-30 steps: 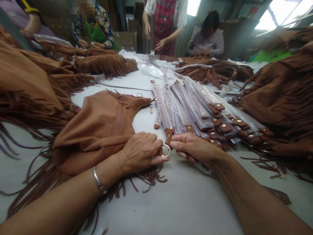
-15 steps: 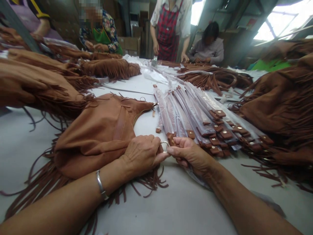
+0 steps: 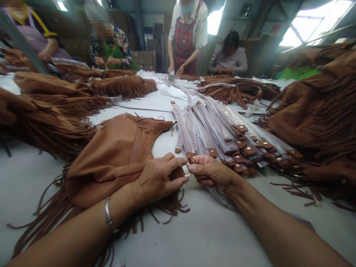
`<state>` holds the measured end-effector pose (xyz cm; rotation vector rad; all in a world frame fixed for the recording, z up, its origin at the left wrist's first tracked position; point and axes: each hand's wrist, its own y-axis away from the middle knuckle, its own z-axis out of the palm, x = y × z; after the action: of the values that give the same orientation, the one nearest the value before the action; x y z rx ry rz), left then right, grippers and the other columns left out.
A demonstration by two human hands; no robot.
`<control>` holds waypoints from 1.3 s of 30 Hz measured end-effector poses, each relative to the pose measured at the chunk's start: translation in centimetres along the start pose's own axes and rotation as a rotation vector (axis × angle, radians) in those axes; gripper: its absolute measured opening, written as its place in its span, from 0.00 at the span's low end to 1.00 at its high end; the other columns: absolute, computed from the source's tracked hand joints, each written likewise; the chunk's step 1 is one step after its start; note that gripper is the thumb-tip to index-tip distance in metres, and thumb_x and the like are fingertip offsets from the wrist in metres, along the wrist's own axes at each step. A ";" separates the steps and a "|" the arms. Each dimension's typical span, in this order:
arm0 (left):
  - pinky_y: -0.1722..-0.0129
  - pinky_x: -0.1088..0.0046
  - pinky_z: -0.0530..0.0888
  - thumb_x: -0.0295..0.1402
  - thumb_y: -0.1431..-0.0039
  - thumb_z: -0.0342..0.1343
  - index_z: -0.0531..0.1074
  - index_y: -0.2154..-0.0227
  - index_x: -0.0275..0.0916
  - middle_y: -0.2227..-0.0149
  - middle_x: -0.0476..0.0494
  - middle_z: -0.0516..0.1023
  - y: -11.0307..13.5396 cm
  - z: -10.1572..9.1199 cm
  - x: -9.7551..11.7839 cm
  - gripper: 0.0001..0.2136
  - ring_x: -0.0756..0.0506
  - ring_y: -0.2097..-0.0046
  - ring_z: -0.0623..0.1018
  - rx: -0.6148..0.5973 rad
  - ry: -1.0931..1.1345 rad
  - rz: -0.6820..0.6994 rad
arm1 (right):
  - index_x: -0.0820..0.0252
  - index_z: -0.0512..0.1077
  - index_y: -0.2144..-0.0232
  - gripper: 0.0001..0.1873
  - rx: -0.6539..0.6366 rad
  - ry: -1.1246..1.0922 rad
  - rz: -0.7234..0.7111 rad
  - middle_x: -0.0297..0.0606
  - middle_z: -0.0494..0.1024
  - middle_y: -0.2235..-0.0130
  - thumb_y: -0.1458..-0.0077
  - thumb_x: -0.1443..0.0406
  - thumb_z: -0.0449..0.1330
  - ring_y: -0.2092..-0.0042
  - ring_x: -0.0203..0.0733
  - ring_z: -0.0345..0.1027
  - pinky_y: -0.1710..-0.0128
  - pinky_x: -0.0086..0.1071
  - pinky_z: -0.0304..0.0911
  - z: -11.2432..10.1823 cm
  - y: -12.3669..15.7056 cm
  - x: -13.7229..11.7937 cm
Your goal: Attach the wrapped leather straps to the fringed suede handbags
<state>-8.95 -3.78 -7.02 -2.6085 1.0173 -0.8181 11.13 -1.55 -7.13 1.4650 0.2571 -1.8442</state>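
A brown suede fringed bag lies on the white table in front of me. My left hand is closed on the bag's near corner and pinches a small metal ring there. My right hand is closed on the brown end tab of a strap in a clear sleeve and meets the ring. The two hands touch at the ring. A silver bangle sits on my left wrist.
A row of several plastic-sleeved brown straps fans out to the right. Piles of fringed bags lie at the left and right. Loose straps heap at the far end, where several people work.
Both hands stayed at the ring, with the fingers shifting slightly on it. The view tilted up a little.
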 end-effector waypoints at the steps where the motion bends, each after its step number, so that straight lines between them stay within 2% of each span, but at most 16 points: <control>1: 0.69 0.75 0.70 0.38 0.45 0.55 0.66 0.54 0.40 0.68 0.48 0.69 0.1 0.0 0.0 0.16 0.50 0.69 0.72 0.014 -0.007 0.024 | 0.62 0.62 0.73 0.16 -0.006 -0.001 0.002 0.21 0.52 0.82 0.53 0.58 0.63 0.84 0.23 0.36 0.90 0.18 0.36 0.0 0.0 0.1; 8: 0.74 0.75 0.67 0.39 0.43 0.52 0.67 0.53 0.38 0.71 0.47 0.70 0.0 0.2 -0.1 0.16 0.49 0.73 0.71 0.046 -0.284 0.186 | 0.61 0.60 0.75 0.18 -0.029 -0.026 0.064 0.21 0.54 0.84 0.53 0.57 0.63 0.86 0.22 0.39 0.90 0.18 0.38 -0.2 -0.1 0.5; 12: 0.77 0.75 0.65 0.40 0.41 0.48 0.68 0.55 0.36 0.74 0.48 0.69 -0.2 0.5 -0.2 0.16 0.49 0.75 0.70 0.021 -0.384 0.229 | 0.62 0.61 0.75 0.17 0.043 0.048 0.062 0.23 0.59 0.83 0.52 0.57 0.62 0.86 0.22 0.44 0.90 0.17 0.41 -0.5 0.5 0.2; 17: 0.77 0.75 0.66 0.39 0.41 0.49 0.69 0.56 0.38 0.74 0.48 0.70 -0.2 1.0 -0.4 0.14 0.49 0.75 0.72 0.085 -0.380 0.160 | 0.63 0.63 0.75 0.15 0.104 0.085 0.010 0.23 0.59 0.83 0.55 0.60 0.64 0.86 0.22 0.45 0.90 0.17 0.44 -0.1 0.2 0.7; 21: 0.76 0.74 0.67 0.41 0.41 0.48 0.67 0.54 0.39 0.73 0.48 0.70 -0.3 1.1 -0.5 0.16 0.48 0.74 0.73 0.143 -0.431 0.094 | 0.62 0.61 0.75 0.16 0.150 0.001 -0.041 0.22 0.59 0.83 0.54 0.59 0.64 0.86 0.22 0.44 0.90 0.17 0.43 0.5 -0.5 1.2; 23: 0.76 0.73 0.68 0.41 0.41 0.48 0.65 0.53 0.39 0.71 0.47 0.71 -0.6 1.0 -0.4 0.16 0.47 0.72 0.73 0.128 -0.452 0.079 | 0.62 0.60 0.75 0.17 0.184 -0.041 -0.089 0.22 0.58 0.83 0.55 0.58 0.64 0.86 0.22 0.43 0.90 0.17 0.43 0.7 -0.7 1.2; 27: 0.72 0.74 0.70 0.40 0.43 0.51 0.62 0.52 0.37 0.62 0.43 0.72 -1.0 0.7 -0.2 0.18 0.46 0.65 0.74 -0.019 -0.412 0.085 | 0.62 0.61 0.75 0.18 0.190 -0.019 -0.077 0.22 0.58 0.83 0.57 0.58 0.65 0.86 0.22 0.42 0.90 0.17 0.41 0.8 -0.5 0.6; 29: 0.73 0.75 0.69 0.38 0.43 0.51 0.62 0.52 0.37 0.65 0.45 0.72 -1.1 0.6 -0.1 0.17 0.47 0.67 0.74 -0.033 -0.369 0.097 | 0.62 0.62 0.74 0.18 0.150 0.008 -0.060 0.22 0.59 0.83 0.57 0.58 0.65 0.86 0.22 0.43 0.91 0.17 0.41 0.6 -0.4 0.4; 32: 0.75 0.76 0.68 0.36 0.42 0.50 0.64 0.54 0.37 0.71 0.48 0.71 -1.1 0.6 -0.3 0.14 0.49 0.71 0.73 0.012 -0.310 0.129 | 0.62 0.62 0.75 0.17 0.120 0.047 -0.065 0.23 0.59 0.84 0.55 0.58 0.64 0.86 0.22 0.44 0.91 0.17 0.42 0.5 -0.3 0.4; 39: 0.76 0.78 0.67 0.33 0.42 0.49 0.66 0.60 0.35 0.75 0.50 0.70 -1.0 0.6 -0.8 0.10 0.51 0.75 0.71 -0.028 -0.186 0.207 | 0.62 0.61 0.75 0.17 0.057 0.048 -0.002 0.23 0.60 0.84 0.55 0.58 0.65 0.86 0.22 0.44 0.90 0.17 0.41 0.4 -0.2 0.3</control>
<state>-8.55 -2.49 -7.46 -2.4911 1.2243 -0.5065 10.69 -1.80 -7.29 1.5493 0.2312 -1.8332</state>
